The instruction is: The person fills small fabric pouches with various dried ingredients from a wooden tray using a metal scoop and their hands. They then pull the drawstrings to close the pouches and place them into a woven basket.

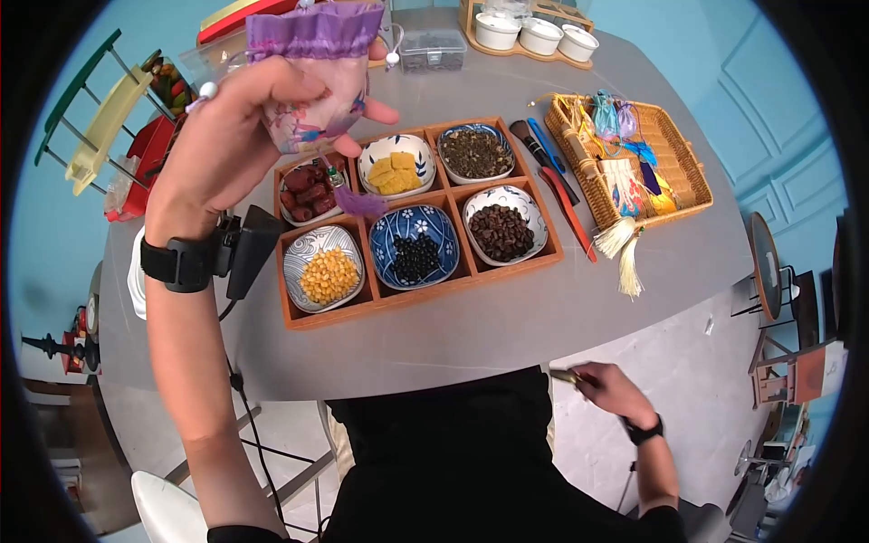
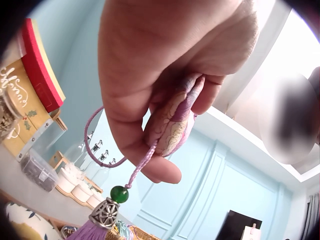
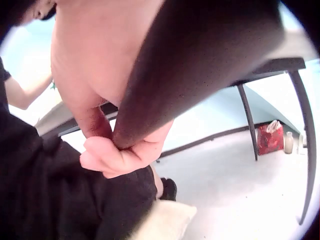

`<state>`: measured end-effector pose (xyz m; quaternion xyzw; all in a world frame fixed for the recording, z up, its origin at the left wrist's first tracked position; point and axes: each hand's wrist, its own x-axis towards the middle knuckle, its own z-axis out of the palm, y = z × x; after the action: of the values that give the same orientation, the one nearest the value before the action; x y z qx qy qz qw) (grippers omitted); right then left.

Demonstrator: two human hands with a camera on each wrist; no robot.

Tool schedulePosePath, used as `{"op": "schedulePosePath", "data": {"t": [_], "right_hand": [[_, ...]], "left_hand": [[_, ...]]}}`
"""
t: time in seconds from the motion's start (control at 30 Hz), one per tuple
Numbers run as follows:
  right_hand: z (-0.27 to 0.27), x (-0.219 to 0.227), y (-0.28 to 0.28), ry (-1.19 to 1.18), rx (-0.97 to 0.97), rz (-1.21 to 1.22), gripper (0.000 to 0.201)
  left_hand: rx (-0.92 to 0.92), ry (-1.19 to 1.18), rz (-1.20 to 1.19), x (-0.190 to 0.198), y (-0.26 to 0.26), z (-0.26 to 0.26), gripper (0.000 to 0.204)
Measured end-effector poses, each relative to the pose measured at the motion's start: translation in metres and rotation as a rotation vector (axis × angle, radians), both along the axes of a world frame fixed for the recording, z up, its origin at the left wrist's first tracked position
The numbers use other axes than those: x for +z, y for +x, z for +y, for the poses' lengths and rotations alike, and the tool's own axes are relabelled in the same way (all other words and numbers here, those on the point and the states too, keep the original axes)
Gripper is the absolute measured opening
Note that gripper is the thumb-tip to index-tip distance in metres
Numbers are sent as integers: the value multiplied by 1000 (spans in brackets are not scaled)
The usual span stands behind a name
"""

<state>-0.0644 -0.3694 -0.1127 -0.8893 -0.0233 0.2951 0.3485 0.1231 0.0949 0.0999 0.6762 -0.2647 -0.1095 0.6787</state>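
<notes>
My left hand [image 1: 222, 136] holds up a pink and purple drawstring pouch [image 1: 312, 122], high over the left back of the table. Thumb and fingers curl round its body in the left wrist view. A cord with a green bead [image 2: 119, 194] and a purple tassel [image 1: 360, 201] hangs from it. Low at the right, past the table's front edge, my right hand [image 1: 615, 398] pinches a dark brown tapered thing [image 3: 200, 65]; I cannot tell its kind. Between the hands, a divided wooden tray [image 1: 425, 294] carries several bowls, with red dates [image 1: 308, 192] and black beans [image 1: 416, 260] among their contents.
A wicker basket [image 1: 692, 167] with small pouches and tassels stands right of the tray. Beside it lie black-and-red tongs [image 1: 568, 213] and a blue pen-like item [image 1: 541, 145]. White cups [image 1: 541, 38] on a wooden stand and a clear box [image 1: 433, 52] are at the back.
</notes>
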Motion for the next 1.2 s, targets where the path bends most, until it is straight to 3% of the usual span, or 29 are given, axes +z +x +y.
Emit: {"op": "schedulePosePath", "data": {"t": [0.07,0.13,0.27,0.37,0.43,0.53,0.67,0.87,0.97,1.07,1.17,1.2], "right_hand": [[9,65,-1,190,122,-227,34],[34,128,15,105,173,-416,36],[96,178,75,26,422,-769,42],[141,169,133,38,519,-881,37],[165,150,164,185,638,-954,24],[189,130,190,116,643,-887,18],[198,110,197,108,707,-1044,15],[186,111,190,71,693,-1011,19],[186,126,194,28,699,-989,14],[182,150,208,188,518,-1034,18],[176,177,230,250,171,-727,22],[176,183,238,319,151,-660,25]], "left_hand": [[28,-55,-16,6,-1,-3,43],[43,-102,-28,10,2,-7,44],[93,1,0,14,10,-10,55],[156,49,-10,21,13,-10,53],[159,116,27,26,16,-7,51],[180,101,61,27,22,-9,49],[132,162,71,18,29,-8,49],[100,98,192,13,32,-14,52],[49,-4,270,8,42,-14,41],[14,-63,348,5,47,-15,43],[-24,-84,297,5,47,-23,45],[-30,-76,293,4,49,-24,45]]}}
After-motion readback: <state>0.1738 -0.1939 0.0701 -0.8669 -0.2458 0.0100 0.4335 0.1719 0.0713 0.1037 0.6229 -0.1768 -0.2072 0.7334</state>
